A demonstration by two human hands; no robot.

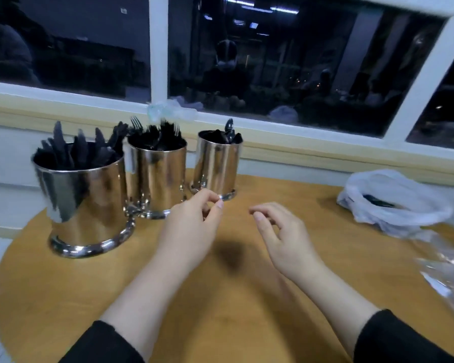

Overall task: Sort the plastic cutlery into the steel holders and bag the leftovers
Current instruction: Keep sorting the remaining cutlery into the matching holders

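1. Black plastic cutlery [76, 150] standing sorted in three steel holders [87, 203] at table's [63, 297] far left; knives, forks, spoons apart.
2. Leftovers lying dark inside white bag [393, 203], far right.
3. Left hand [192, 229] and right hand [283, 239] hovering mid-table, fingers loosely curled, holding nothing.
4. Sorting judged finished; bagging near its end.
5. Next: reach right, gather bag mouth, close.

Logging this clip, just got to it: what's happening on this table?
A person is sorting black plastic cutlery. Three steel holders stand in a row by the window: left one with knives, middle one with forks, right one with spoons. A white bag on the right holds a few pieces. Both hands, left and right, hover over the table holding nothing.
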